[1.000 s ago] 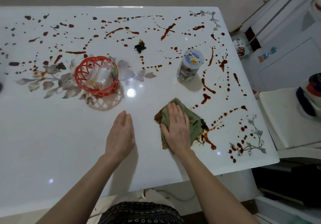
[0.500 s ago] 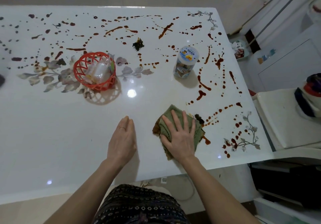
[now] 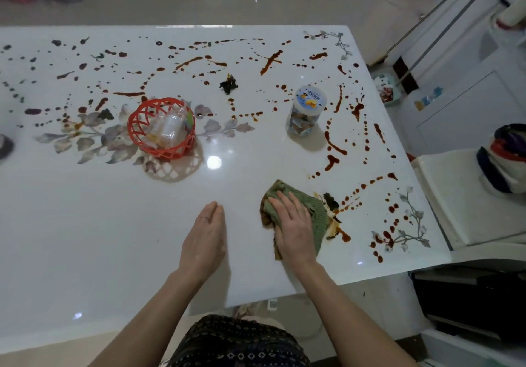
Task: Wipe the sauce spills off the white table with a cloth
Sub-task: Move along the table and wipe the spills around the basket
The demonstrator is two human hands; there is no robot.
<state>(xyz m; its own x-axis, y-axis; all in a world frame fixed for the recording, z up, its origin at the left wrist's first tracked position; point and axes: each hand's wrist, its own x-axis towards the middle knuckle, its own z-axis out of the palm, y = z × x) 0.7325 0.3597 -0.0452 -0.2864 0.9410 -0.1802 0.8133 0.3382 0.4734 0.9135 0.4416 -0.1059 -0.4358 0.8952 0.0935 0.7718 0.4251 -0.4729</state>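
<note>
Glossy white worktop [image 3: 85, 224] carries a crumpled green knitted cloth [image 3: 314, 213] near its front right corner, pressed under the flat, spread right hand [image 3: 293, 231]. The left hand [image 3: 205, 238] lies flat beside it, empty. The cloth's stained edge touches brown sauce smears [image 3: 343, 236] and may spread them. Wider strokes could topple the clear plastic jar [image 3: 304, 116].

Bright, even light fills the scene. A round white glare spot sits on the glossy white table [image 3: 85, 224], just near-right of the red lattice plastic basket [image 3: 173, 152]. The basket's soft patterned shadow falls on that same side, so the light comes from above and slightly beyond. Far left of the basket, the frame edge smears into blur, and the table's edges bow from wide-angle distortion
</note>
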